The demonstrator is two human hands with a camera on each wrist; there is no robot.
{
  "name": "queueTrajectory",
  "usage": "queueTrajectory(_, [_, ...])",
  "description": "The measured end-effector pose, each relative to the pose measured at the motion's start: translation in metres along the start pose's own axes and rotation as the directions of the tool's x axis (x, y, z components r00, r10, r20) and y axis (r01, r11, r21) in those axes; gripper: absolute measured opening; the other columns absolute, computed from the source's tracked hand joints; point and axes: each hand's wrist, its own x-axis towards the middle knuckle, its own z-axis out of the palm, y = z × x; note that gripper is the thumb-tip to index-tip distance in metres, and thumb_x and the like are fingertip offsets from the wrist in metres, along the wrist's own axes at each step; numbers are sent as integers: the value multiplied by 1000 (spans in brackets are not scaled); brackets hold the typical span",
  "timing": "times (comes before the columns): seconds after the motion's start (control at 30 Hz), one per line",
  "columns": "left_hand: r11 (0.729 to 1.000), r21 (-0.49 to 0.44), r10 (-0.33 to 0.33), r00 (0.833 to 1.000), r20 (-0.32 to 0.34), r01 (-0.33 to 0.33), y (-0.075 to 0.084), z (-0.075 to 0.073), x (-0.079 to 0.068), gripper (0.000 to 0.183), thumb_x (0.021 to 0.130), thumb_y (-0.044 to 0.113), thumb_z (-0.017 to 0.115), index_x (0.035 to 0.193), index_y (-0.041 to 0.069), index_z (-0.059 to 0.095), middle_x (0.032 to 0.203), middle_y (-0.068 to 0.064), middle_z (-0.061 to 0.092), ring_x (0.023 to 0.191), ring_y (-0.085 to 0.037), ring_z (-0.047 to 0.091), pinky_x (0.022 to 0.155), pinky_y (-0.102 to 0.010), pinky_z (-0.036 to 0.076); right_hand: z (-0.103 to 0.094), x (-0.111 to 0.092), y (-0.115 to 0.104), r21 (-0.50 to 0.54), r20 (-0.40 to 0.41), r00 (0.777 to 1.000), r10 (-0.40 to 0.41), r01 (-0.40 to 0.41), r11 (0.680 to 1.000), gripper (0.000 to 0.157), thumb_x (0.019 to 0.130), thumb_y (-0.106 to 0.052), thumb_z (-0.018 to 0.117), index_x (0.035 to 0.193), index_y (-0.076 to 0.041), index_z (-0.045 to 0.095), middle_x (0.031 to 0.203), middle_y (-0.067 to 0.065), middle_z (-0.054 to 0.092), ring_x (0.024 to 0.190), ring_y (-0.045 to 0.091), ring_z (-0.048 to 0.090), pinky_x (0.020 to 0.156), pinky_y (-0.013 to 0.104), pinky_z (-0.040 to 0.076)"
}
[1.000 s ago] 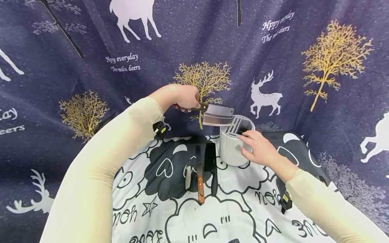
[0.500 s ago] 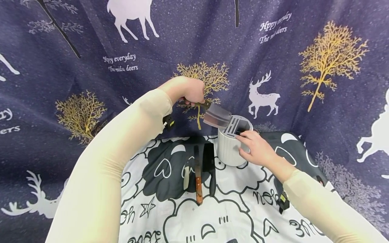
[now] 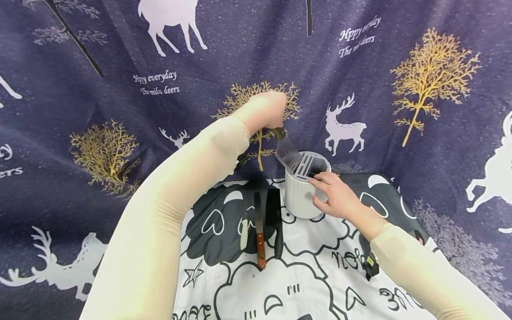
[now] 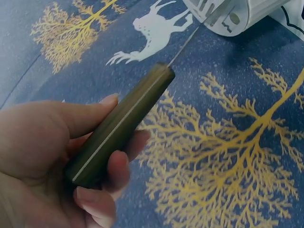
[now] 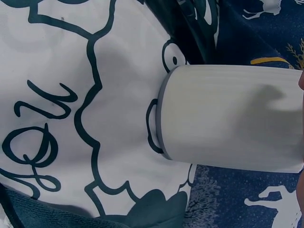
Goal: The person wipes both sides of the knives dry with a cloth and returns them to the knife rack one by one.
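My left hand grips the dark wooden handle of a cleaver. Its blade slants down to the right, with the far end at the slotted top of a white ribbed knife holder. Whether the blade has entered a slot, I cannot tell. Against the holder's front right side, my right hand holds it with fingers at the rim and thumb lower down. In the right wrist view, the holder's wall is visible while most of that hand lies outside the picture.
Left of the holder, on the printed cloth, lie a black broad-bladed knife, a long knife with a wooden handle and a small knife with a pale handle. A dark blue deer-print curtain hangs behind.
The left hand has risen and moved right, tipping the cleaver from nearly level to steeply downward, its far end now at the holder's slots. The right hand has stayed on the holder.
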Motion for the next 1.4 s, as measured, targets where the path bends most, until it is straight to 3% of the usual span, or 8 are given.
queueTrajectory(0.17, [999, -51, 11, 994, -107, -17, 12, 12, 11, 26, 101, 25, 64, 125, 15, 59, 112, 0, 66, 97, -17, 62, 84, -35, 57, 0, 0, -1, -21, 19, 1000, 17, -17, 1000, 50, 92, -27, 70, 136, -6, 65, 132, 21, 63, 128, 41, 55, 112, 60, 43])
queueTrajectory(0.37, [984, -174, 5, 990, -144, -31, 17, 36, 32, 38, 102, 27, 64, 137, 12, 57, 128, -2, 66, 112, -16, 65, 97, -34, 56, 3, 0, 1, -20, 10, 1000, 15, -15, 1000, 49, 92, -28, 69, 135, -6, 66, 132, 21, 63, 128, 41, 55, 112, 60, 43])
queueTrajectory(0.67, [949, -309, -16, 973, -231, -57, 24, 73, 61, 26, 101, 32, 67, 118, 12, 64, 108, -1, 68, 94, -14, 66, 83, -31, 56, 4, 1, 2, -19, -19, 1000, 12, -13, 1000, 47, 88, -23, 72, 131, -6, 68, 127, 20, 65, 123, 40, 57, 109, 60, 44])
queueTrajectory(0.93, [946, -321, -40, 975, -220, -34, 40, 91, 77, 42, 101, 32, 66, 138, 12, 59, 116, 0, 69, 99, -12, 68, 86, -29, 58, 7, 2, 1, -6, -47, 999, 1, -2, 1000, 46, 88, -25, 70, 130, -6, 69, 126, 20, 66, 122, 40, 57, 109, 58, 44])
queueTrajectory(1.07, [950, -310, -43, 973, -229, -31, 46, 100, 83, 44, 101, 33, 67, 140, 14, 58, 122, 1, 68, 103, -12, 68, 90, -30, 58, 8, 2, 2, -6, -58, 998, 2, -2, 1000, 46, 88, -26, 70, 130, -7, 69, 125, 19, 66, 122, 39, 58, 109, 57, 44])
queueTrajectory(1.27, [954, -289, 1, 963, -269, -82, 51, 118, 90, 44, 100, 32, 69, 139, 14, 59, 118, 1, 71, 97, -11, 70, 85, -28, 59, 8, 1, 1, 5, -71, 997, 15, -15, 1000, 46, 88, -25, 69, 130, -7, 69, 126, 20, 66, 122, 40, 58, 109, 57, 45])
queueTrajectory(1.4, [954, -289, -3, 958, -287, -83, 53, 127, 94, 45, 100, 32, 69, 140, 14, 59, 118, 1, 71, 96, -12, 71, 83, -28, 60, 9, 0, -1, 7, -72, 997, 23, -23, 1000, 46, 87, -25, 69, 130, -7, 69, 127, 19, 66, 124, 40, 57, 109, 57, 46])
